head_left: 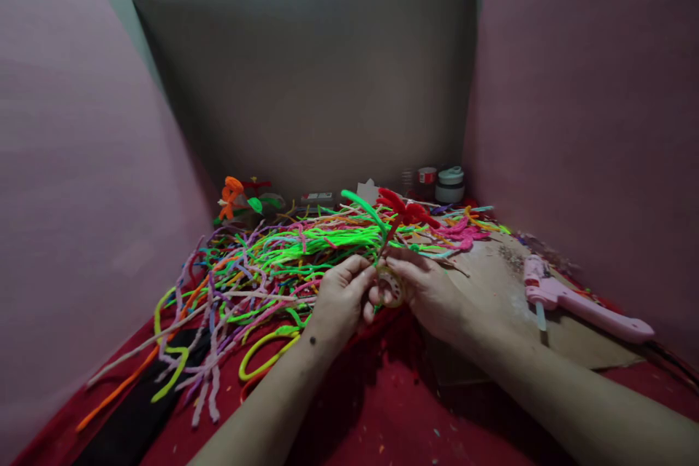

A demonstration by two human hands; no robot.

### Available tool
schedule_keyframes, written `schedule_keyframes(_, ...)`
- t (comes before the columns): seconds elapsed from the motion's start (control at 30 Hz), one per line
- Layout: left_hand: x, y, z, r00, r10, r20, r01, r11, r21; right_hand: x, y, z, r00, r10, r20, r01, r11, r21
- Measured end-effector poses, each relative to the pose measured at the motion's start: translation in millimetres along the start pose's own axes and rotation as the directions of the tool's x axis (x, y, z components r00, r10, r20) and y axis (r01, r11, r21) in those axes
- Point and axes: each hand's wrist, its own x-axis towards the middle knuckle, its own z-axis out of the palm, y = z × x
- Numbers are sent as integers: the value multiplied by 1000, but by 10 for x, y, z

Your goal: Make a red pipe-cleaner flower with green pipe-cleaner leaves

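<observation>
In the middle of the head view, my left hand (341, 298) is closed, its thumb and fingers pinched round the lower stem of a red pipe-cleaner flower (407, 212). The flower tilts up and to the right. A bright green pipe cleaner (365, 207) rises beside the stem and bends left. My right hand (431, 287) is closed too, close against the left, with a small yellowish roll of tape (389, 287) at its fingers. Fingertips hide the place where tape and stem meet.
A tangled heap of coloured pipe cleaners (306, 244) spreads behind and left of my hands. On a cardboard sheet (486, 291) at right lies a pink glue gun (590, 309). An orange pipe-cleaner flower (231, 196) and a lidded container (450, 186) are at the back. Red cloth (393, 408) covers the surface.
</observation>
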Motion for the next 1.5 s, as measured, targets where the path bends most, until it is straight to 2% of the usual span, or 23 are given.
schedule_keyframes(0.23, 30, -42, -71, 972, -88, 217, 158, 932, -326, 37, -40, -63, 997, -80, 12, 81, 993, -81)
schedule_keyframes(0.33, 52, -58, -107, 946, -133, 297, 245, 892, -379, 70, 0, -100, 992, -128, 19, 129, 985, -113)
schedule_keyframes(0.43, 82, -85, -153, 921, -166, 354, 308, 865, -396, 99, 18, -131, 993, -99, 71, 107, 987, -118)
schedule_keyframes(0.57, 116, -113, -204, 910, -157, 384, 333, 829, -448, 103, -52, -131, 986, -153, 72, 167, 946, -279)
schedule_keyframes(0.63, 120, -109, -212, 917, -130, 377, 314, 817, -483, 91, -103, -117, 982, -172, 82, 190, 924, -331)
schedule_keyframes(0.73, 110, -85, -200, 938, -98, 334, 274, 798, -537, 75, -135, -100, 985, -135, 108, 162, 938, -307)
schedule_keyframes(0.83, 104, -74, -176, 953, -107, 284, 256, 788, -561, 77, -98, -103, 992, -94, 84, 113, 958, -264)
schedule_keyframes(0.93, 125, -108, -154, 962, -147, 232, 258, 770, -584, 80, -47, -118, 999, -40, 13, 42, 948, -315)
schedule_keyframes(1.1, 164, -174, -120, 971, -180, 159, 240, 767, -595, 55, -34, -108, 987, -145, -76, 91, 871, -482)
schedule_keyframes(1.2, 145, -188, -96, 971, -213, 110, 239, 818, -524, 57, -25, -95, 980, -160, -115, 71, 830, -553)
schedule_keyframes(1.37, 138, -272, -63, 977, -212, 18, 212, 958, -192, 84, -3, -106, 982, 120, -149, -177, 867, -467)
schedule_keyframes(1.5, 196, -311, -60, 976, -219, 7, 219, 973, -72, 64, -50, -110, 972, 193, -133, -233, 866, -442)
